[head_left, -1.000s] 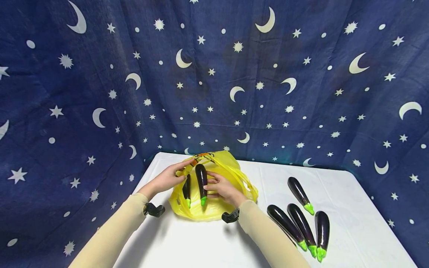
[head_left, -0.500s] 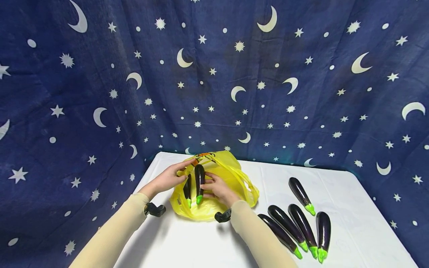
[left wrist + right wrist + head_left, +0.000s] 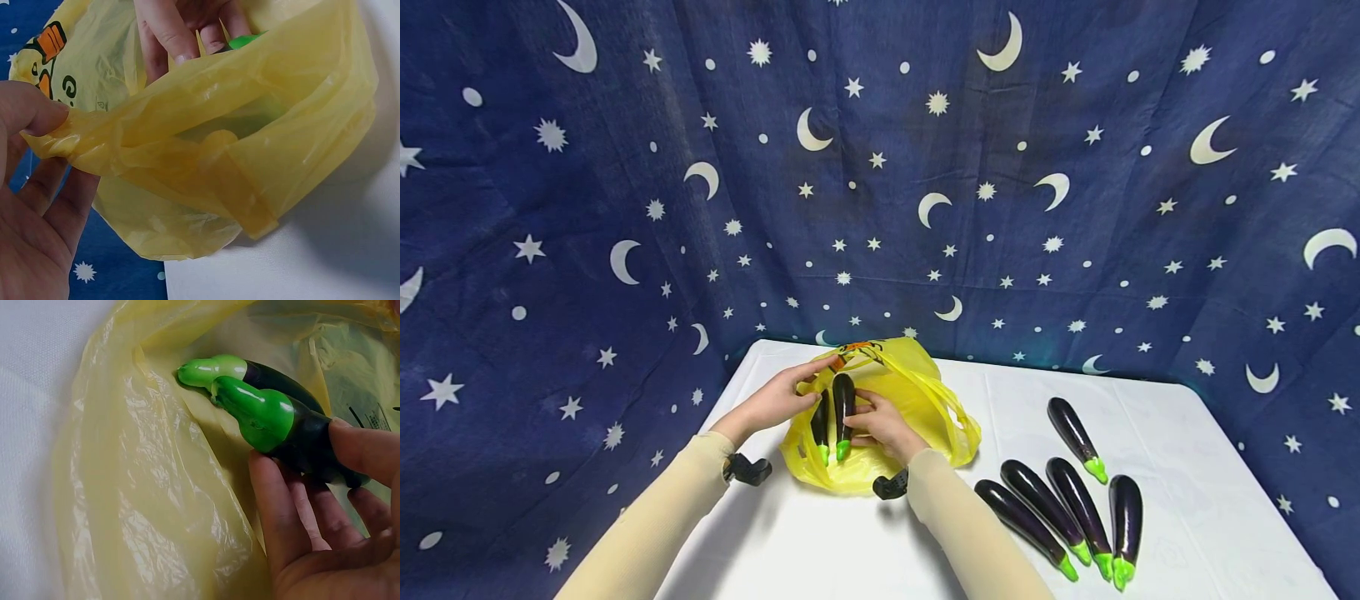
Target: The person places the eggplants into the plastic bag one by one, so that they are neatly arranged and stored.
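A yellow plastic bag lies with its mouth spread on the white table. My left hand pinches the bag's rim at its left side; in the left wrist view the thumb and fingers grip the gathered plastic. Inside the mouth, my right hand holds a dark purple eggplant with a bright green stem end. Thumb on one side, fingers on the other, as the right wrist view shows. A second eggplant lies in the bag beside the held one, partly behind it.
Several more eggplants lie on the right of the table: one farther back, the others in a loose row nearer, such as the rightmost eggplant. A dark blue curtain with moons and stars stands behind the white table.
My right hand has moved slightly left with its eggplant, bringing it closer to the one in the bag. The left hand stays on the rim.
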Available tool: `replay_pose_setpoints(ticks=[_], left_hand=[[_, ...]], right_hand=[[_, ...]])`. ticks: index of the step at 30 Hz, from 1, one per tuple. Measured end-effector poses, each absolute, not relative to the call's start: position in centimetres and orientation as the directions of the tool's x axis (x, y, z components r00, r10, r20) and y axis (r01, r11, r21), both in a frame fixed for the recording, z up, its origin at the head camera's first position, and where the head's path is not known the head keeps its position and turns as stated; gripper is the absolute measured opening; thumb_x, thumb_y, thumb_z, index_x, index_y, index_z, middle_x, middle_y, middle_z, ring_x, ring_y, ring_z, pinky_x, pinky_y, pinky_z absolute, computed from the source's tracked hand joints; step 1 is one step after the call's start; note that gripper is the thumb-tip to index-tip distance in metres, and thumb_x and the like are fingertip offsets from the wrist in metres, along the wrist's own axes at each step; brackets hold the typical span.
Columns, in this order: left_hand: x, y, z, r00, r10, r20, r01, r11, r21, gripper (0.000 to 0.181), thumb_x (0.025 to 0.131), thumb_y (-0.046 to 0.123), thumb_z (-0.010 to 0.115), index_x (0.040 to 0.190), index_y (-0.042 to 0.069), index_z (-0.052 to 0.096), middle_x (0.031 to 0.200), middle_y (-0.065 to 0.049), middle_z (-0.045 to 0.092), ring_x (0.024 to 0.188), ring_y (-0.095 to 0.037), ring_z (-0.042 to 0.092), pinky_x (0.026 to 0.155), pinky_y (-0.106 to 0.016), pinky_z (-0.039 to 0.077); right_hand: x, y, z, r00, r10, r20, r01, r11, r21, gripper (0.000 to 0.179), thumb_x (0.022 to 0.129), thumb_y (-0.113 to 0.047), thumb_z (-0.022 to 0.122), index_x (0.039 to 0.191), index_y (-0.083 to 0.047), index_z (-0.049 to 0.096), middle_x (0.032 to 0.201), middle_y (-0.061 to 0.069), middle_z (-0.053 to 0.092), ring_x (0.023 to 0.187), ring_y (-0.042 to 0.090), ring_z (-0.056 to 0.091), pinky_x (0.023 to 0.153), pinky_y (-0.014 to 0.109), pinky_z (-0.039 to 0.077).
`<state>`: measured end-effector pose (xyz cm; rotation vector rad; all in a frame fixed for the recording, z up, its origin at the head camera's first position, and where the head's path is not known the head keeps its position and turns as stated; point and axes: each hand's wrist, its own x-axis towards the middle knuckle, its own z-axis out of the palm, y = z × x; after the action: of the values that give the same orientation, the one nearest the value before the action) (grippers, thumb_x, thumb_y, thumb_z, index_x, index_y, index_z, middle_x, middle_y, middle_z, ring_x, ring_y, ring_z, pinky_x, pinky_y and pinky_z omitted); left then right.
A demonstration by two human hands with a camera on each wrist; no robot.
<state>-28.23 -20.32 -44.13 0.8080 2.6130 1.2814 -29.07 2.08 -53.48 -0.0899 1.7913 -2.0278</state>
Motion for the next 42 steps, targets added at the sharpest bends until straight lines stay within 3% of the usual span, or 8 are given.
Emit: replay_pose_setpoints(ticks=[22, 42], left_hand=[[-28.3, -20.0, -44.3, -0.846, 0.521, 0.118, 0.405, 0.482, 0.777, 0.071, 0.094, -0.006, 0.06, 0.157, 0.02, 0.044, 0.156, 0.002, 0.047, 0.137, -0.026, 0.048, 0.111, -0.047, 0.039], [-28.0, -20.2, -44.3, -0.857, 0.508, 0.083, 0.367, 0.491, 0.79, 0.069, 0.096, -0.003, 0.06, 0.158, 0.023, 0.044, 0.159, 0.002, 0.043, 0.138, -0.028, 0.047, 0.111, -0.049, 0.039]], right_hand=[[-28.8, 1.3, -53.7, -0.905, -0.336, -0.259, 0.282, -0.021, -0.959, 0.074, 0.092, 0.003, 0.07, 0.157, -0.001, 0.035, 0.128, 0.023, 0.059, 0.1, 0.033, 0.069, 0.083, 0.048, 0.059], [-28.6, 2.9, -52.6, -0.902, -0.385, -0.193, 0.201, 0.022, -0.979, 0.071, 0.091, 0.004, 0.068, 0.155, 0.002, 0.038, 0.139, 0.027, 0.054, 0.111, 0.04, 0.064, 0.091, 0.054, 0.054]])
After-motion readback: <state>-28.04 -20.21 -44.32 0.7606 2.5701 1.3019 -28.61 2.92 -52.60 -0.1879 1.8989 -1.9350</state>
